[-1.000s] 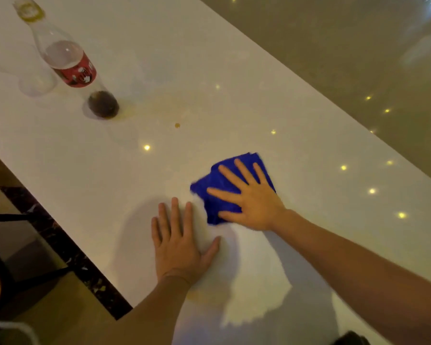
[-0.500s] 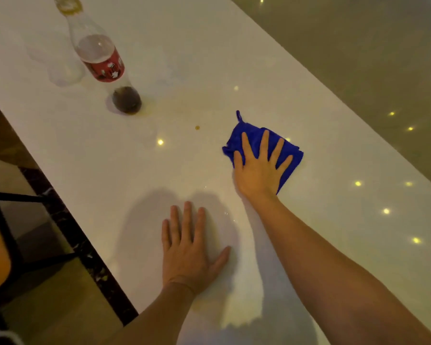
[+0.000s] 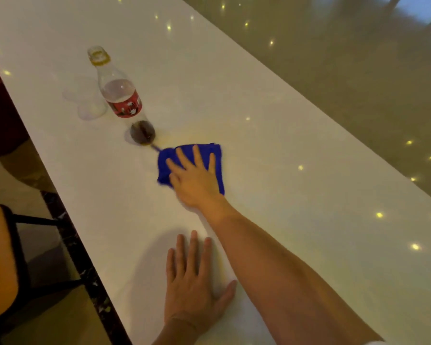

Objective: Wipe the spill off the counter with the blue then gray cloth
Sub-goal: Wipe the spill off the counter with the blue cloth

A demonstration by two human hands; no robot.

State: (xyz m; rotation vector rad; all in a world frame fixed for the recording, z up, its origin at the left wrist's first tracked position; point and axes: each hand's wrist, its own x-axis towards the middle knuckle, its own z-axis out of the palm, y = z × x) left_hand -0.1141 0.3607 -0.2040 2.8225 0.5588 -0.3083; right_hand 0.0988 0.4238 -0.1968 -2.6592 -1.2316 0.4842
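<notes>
The right hand (image 3: 197, 180), fingers spread, is pressing the blue cloth (image 3: 215, 155) just beside the bottle (image 3: 125, 100), mid-counter (image 3: 271, 170), while the left hand (image 3: 194, 290) is lying flat, fingers spread, near the counter's left edge.

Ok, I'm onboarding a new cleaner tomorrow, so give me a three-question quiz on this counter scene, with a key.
1. True or false: the right hand lies flat, fingers spread, on the blue cloth.
2. Multiple choice: the bottle on the counter is A) lying on its side, B) standing upright with dark liquid at the bottom, C) held in the left hand.
3. Fill in: the left hand rests palm-down on the bare ____.

Key: 1 true. 2 B. 3 counter.
</notes>
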